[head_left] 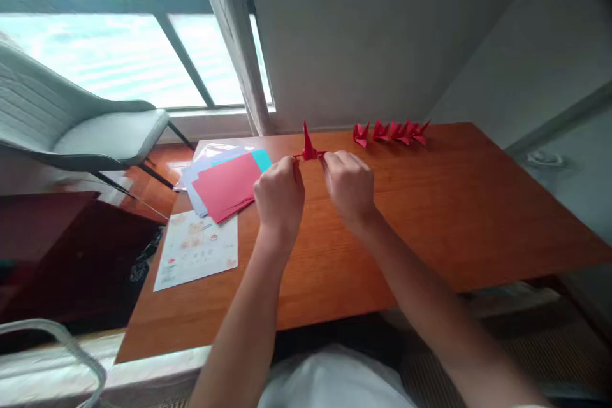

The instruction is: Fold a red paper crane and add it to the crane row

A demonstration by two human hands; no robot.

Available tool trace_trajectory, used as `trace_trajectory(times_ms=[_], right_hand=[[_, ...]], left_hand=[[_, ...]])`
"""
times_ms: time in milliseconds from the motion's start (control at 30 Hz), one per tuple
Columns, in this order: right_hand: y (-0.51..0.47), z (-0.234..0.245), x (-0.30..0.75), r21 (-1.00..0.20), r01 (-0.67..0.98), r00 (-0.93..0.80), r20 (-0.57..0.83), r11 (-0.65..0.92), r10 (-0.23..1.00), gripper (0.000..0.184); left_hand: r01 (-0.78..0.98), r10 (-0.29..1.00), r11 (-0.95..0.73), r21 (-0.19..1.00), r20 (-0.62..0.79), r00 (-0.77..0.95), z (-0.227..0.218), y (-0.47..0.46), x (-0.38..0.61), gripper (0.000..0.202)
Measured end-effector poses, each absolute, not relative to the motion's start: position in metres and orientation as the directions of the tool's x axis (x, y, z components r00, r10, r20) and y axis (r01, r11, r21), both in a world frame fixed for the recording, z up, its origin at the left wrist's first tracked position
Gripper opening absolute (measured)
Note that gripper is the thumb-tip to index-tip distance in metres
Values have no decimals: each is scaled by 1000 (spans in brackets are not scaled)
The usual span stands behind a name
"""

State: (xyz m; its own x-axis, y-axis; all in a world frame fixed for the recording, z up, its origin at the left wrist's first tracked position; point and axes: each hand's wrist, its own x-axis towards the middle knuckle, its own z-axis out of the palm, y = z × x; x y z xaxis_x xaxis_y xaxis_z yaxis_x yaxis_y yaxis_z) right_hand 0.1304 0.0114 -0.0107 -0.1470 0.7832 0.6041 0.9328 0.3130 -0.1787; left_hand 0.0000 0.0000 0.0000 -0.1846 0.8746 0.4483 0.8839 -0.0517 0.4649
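Both hands are raised over the wooden table (430,217), pinching a small folded red paper crane (308,145) between them. My left hand (280,196) grips its left side with closed fingers. My right hand (348,183) grips its right side the same way. One pointed tip of the crane stands straight up above the fingers. A row of several finished red paper cranes (392,132) sits along the table's far edge, to the right of my hands.
A stack of coloured paper with a red sheet on top (228,186) lies at the left, over a clear plastic sleeve. A printed instruction sheet (197,248) lies nearer me. A grey chair (81,127) stands by the window at left.
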Motion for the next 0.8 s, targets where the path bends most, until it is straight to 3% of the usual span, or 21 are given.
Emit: trace_trajectory(times_ms=[100, 200, 267, 367, 567, 800], right_hand=[[19, -20, 115, -360, 885, 2, 639, 296, 769, 25], [22, -28, 100, -612, 716, 167, 617, 336, 769, 31], [21, -31, 92, -757, 537, 240, 561, 373, 793, 33], [17, -33, 84, -890, 225, 212, 442, 396, 872, 37], [8, -26, 77, -931, -219, 110, 273, 291, 956, 51], [5, -20, 73, -855, -471, 38, 228, 219, 973, 50]], left_hand=[[761, 824, -67, 645, 466, -322, -7, 1, 15, 26], [450, 802, -203, 869, 412, -432, -13, 3, 26, 30], [202, 825, -286, 937, 348, -445, -15, 3, 30, 37], [-108, 892, -314, 943, 254, -374, -16, 1, 32, 42], [-367, 948, -233, 901, 126, -291, -15, -10, 35, 39], [-454, 961, -220, 863, 111, -253, -15, -13, 37, 38]])
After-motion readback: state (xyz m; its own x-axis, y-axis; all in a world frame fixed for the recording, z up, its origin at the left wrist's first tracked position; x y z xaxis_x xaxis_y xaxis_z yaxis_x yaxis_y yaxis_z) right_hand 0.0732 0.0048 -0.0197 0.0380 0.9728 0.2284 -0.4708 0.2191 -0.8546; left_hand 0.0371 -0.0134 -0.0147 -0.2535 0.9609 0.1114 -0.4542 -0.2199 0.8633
